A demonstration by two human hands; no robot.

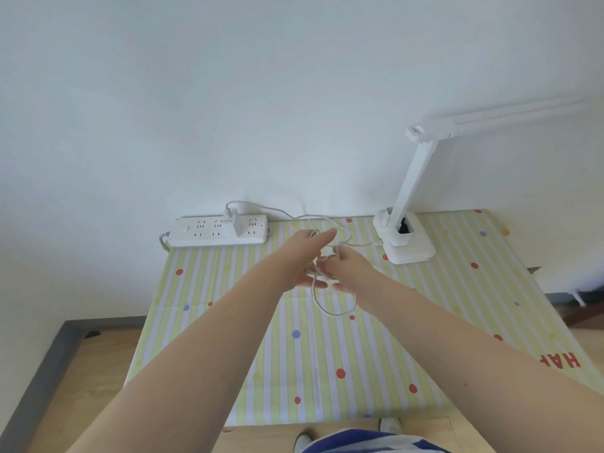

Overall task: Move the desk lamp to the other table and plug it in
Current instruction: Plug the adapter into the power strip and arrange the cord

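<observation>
A white desk lamp (408, 233) stands on its square base at the far right of the table, its arm angled up toward the wall. Its white cable (330, 305) runs in loops across the striped tablecloth (327, 354) to a white adapter (236, 223) plugged into the white power strip (217, 231) at the far left edge. My left hand (307, 256) reaches over the cable with straight fingers, loops hanging under its palm. My right hand (348, 268) pinches the bunched loops beside it.
The table stands against a white wall. A grey skirting board (36, 387) and wooden floor lie at the left. My shoes (390, 425) show below the table's near edge. Dark objects sit on the floor at the far right.
</observation>
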